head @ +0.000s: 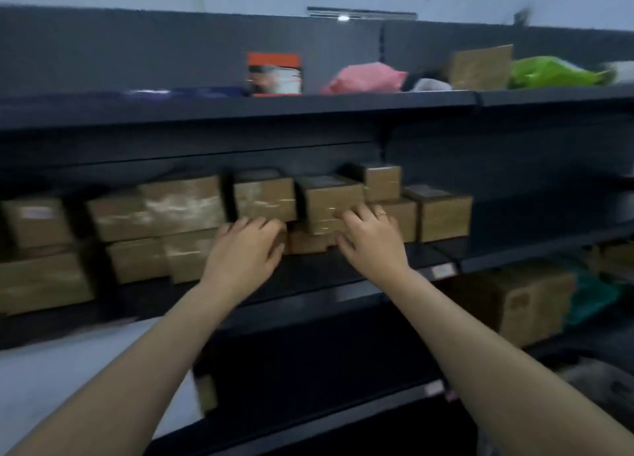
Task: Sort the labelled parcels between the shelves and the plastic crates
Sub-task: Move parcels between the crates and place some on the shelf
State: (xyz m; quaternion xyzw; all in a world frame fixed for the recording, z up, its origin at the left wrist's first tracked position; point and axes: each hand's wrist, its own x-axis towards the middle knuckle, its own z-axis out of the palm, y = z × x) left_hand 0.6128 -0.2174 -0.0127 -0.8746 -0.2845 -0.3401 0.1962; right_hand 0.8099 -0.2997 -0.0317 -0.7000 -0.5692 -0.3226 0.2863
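- Parcels fill the left and middle of the middle shelf (pixel 514 250): brown cardboard boxes stacked two high, starting with a box at the far left (pixel 36 220) and a wider taped one (pixel 182 203) beside it. Motion blur hides any labels, so I cannot tell which ones are already sorted.
- Left hand (pixel 245 246) rests palm-down with fingers curled against the fronts of the boxes in the middle of the row, just under a small square box (pixel 264 195). Whether it grips anything or only presses I cannot tell.
- Low box (pixel 310 241) sits between the two hands, sticking out a little toward the near edge; it looks like the one being worked loose or pushed in.
- Right hand (pixel 370 239), a ring on one finger, lies spread over the stack, its fingertips on a box (pixel 329 195) of the upper layer. It looks loose rather than clamped, and it stands apart from the other hand.
- Right end of the row stops at a last box (pixel 446 215); beyond it the shelf is bare.
- Top shelf (pixel 377 100) carries a pink bag (pixel 363 76), a cardboard piece and a green bag (pixel 552 73).
- Lower right holds a bigger carton (pixel 514 301).
- No plastic crates show, so the crate side of the sort cannot be judged; my guess is that the job is midway.
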